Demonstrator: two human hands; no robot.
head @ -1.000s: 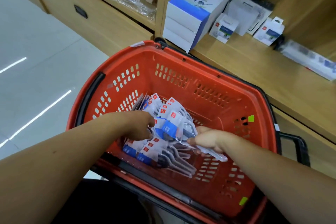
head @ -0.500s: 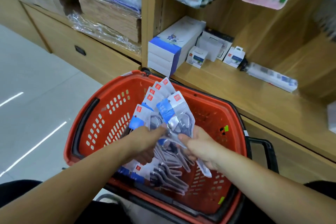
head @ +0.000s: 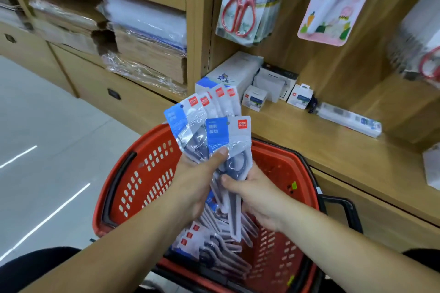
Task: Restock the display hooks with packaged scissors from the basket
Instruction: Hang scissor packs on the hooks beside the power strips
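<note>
Above the red basket [head: 152,173], we hold a fanned bundle of scissor packets [head: 197,126]. Each white header carries a red square logo [head: 242,123]; on the front packet it reads "deli". Beside it, a blue label [head: 216,131] bears white characters that we cannot read reliably. Our left hand [head: 195,183] grips the bundle at mid-height, thumb [head: 220,154] pressed on the front packet. Our right hand [head: 257,197] clasps the lower blade ends. Other loose packets [head: 209,247] lie in the basket. Red-handled scissors [head: 238,12] hang on the display above.
</note>
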